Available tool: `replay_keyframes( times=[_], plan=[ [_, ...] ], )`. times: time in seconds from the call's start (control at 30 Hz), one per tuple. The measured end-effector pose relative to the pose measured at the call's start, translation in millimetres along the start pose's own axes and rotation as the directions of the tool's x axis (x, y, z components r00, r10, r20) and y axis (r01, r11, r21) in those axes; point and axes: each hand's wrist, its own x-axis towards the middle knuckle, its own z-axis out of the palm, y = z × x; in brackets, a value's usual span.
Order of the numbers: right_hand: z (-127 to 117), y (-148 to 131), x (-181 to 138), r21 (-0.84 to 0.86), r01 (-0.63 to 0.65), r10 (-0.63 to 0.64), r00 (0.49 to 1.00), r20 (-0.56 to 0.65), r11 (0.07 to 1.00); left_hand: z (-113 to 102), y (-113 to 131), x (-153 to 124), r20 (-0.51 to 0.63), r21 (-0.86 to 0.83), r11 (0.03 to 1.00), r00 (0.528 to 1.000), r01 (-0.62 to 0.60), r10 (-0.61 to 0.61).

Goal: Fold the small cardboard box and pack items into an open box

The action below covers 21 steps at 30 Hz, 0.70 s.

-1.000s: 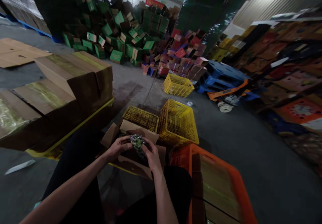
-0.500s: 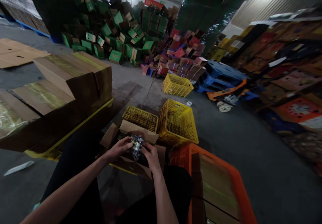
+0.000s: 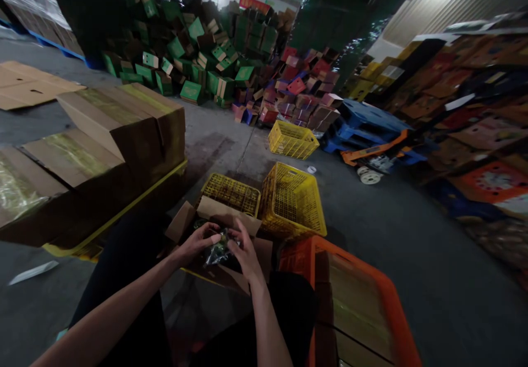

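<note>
My left hand (image 3: pixel 198 243) and my right hand (image 3: pixel 245 254) both grip a small crinkly clear plastic packet (image 3: pixel 217 251) with something green and dark inside. I hold it just above an open brown cardboard box (image 3: pixel 223 215) that sits on the floor in front of my knees. The box flaps stand open around my hands. What lies inside the box is too dark to make out.
An orange crate (image 3: pixel 355 295) stands at my right knee. Two yellow crates (image 3: pixel 292 199) sit behind the box, a third (image 3: pixel 292 139) farther back. Brown cartons on a yellow pallet (image 3: pixel 94 147) fill the left. Heaps of green (image 3: pixel 185 53) and red boxes (image 3: pixel 301 94) lie beyond.
The packet has come down from between my raised fingertips to lower in the box mouth. My fingers have shifted over it and my left thumb now shows on top.
</note>
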Motion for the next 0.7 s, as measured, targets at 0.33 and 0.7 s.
replay_keyframes(
  times=[0.33, 0.7],
  plan=[
    [-5, 2, 3, -0.061, 0.010, -0.009, 1.000, 0.018, 0.998, 0, 1, 2, -0.073, -0.183, 0.977, 0.989, 0.113, -0.128],
    [-18, 9, 10, -0.130, 0.129, -0.136, 0.989, -0.049, 0.983, -10, -9, 8, -0.006, -0.181, 0.976, 0.992, 0.123, -0.126]
  ],
)
